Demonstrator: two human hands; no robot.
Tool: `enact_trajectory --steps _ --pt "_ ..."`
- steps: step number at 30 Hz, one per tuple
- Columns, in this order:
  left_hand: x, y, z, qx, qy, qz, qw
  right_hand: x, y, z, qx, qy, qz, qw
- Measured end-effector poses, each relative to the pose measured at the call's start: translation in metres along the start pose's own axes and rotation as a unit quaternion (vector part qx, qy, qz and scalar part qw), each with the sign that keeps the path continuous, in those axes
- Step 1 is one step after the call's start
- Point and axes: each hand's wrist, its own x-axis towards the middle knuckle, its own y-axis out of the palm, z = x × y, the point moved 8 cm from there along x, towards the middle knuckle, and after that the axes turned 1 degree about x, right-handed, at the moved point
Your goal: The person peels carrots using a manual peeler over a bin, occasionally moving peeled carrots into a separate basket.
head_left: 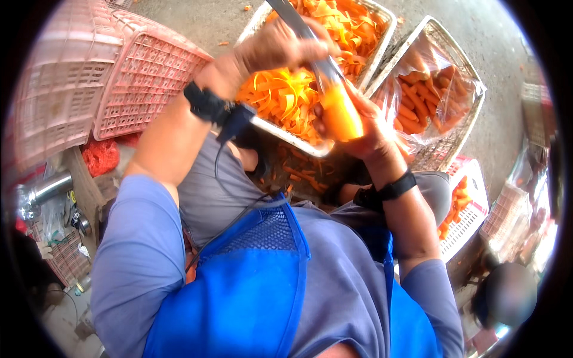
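My left hand (pixel 283 45) is closed around a long, flat, grey knife-like peeling tool (pixel 293 19), which slants down to the right. In my right hand (pixel 370 128) is an orange carrot (pixel 343 116), its surface bright and blurred by motion. The tool's lower end lies against or just over the carrot; exact contact is smeared. Both hands are above a pale plastic crate (pixel 389 27) heaped with orange carrot peelings (pixel 280 98).
Right of the peelings stands another crate (pixel 458 43), lined with clear plastic and holding whole carrots (pixel 421 101). A white basket (pixel 468 230) with orange pieces is beside my right knee. Pink crates (pixel 155 83) stand at left, near a red mesh bag (pixel 100 157). Scraps litter the floor.
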Motion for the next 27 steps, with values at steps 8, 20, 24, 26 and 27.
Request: enact_trajectory --steps 8,20,24,26,27 --pt "0.008 -0.085 0.029 -0.012 -0.062 -0.176 0.982 0.002 -0.001 0.011 -0.009 -0.065 -0.042 0.997" --pt "-0.019 0.046 -0.029 -0.038 0.013 0.088 0.995 0.002 0.012 0.009 -0.045 -0.056 -0.009 0.997" --pt "-0.005 0.003 -0.008 -0.016 -0.009 0.011 1.000 -0.001 0.018 0.001 -0.013 0.001 0.049 0.999" --pt "0.008 -0.038 0.025 -0.016 -0.021 -0.073 0.997 -0.002 0.019 -0.005 -0.003 0.024 0.077 0.997" --pt "0.009 -0.065 0.038 -0.023 -0.038 -0.134 0.990 -0.002 0.024 -0.007 0.001 0.038 0.095 0.995"
